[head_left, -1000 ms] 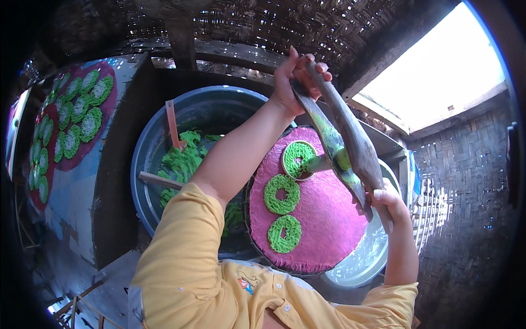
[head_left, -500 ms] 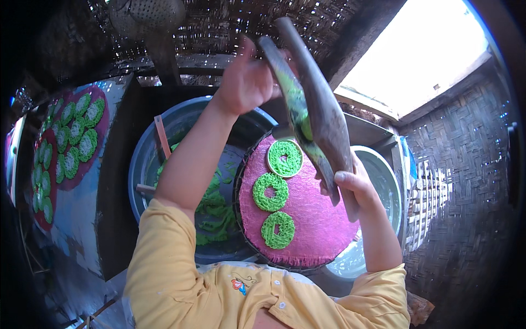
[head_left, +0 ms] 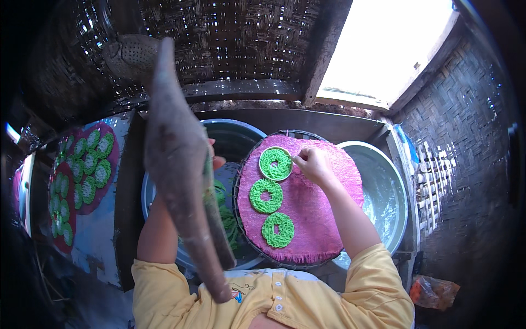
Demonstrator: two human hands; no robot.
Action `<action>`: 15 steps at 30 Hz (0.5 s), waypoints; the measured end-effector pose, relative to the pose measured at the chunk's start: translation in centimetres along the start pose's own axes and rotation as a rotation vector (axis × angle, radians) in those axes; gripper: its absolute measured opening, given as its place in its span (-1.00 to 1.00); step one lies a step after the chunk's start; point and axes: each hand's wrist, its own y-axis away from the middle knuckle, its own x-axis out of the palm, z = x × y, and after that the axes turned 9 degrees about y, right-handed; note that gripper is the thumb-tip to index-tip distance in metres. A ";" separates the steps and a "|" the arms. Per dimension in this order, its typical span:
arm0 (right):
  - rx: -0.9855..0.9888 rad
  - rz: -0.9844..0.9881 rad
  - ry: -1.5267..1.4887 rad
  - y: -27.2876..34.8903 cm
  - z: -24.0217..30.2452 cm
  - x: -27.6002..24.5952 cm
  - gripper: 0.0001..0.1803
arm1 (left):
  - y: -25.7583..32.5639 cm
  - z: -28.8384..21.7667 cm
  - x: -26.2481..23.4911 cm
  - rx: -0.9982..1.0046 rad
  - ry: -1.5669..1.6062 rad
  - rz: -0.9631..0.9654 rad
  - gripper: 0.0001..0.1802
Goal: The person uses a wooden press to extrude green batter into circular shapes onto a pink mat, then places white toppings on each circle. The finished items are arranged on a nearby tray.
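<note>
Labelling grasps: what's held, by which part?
Left hand: long grey-brown wooden tool, near its middle, grip mostly hidden. Right hand: at right rim of thin pale round ring; hold unclear.

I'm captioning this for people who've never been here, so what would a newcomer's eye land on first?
Probably the long wooden tool, looming large at left in front of the mostly hidden left hand. Next comes the pink mat at centre, with three bright green strand rings in a column and the right hand at the pale hoop around the top one. The glaring white opening at upper right stands out too.
</note>
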 end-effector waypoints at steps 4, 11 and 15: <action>-0.018 0.022 0.101 -0.3 0.0 1.1 -0.73 | 0.4 -5.5 1.7 0.169 -0.760 0.343 -0.80; 0.041 -0.031 -0.080 1.4 0.5 -1.9 -0.73 | 4.2 -6.6 3.6 0.439 -1.032 0.472 -0.82; -0.099 -0.041 -0.092 6.5 -1.6 -5.6 -0.74 | 6.6 -4.7 5.9 0.576 -0.969 0.282 -0.78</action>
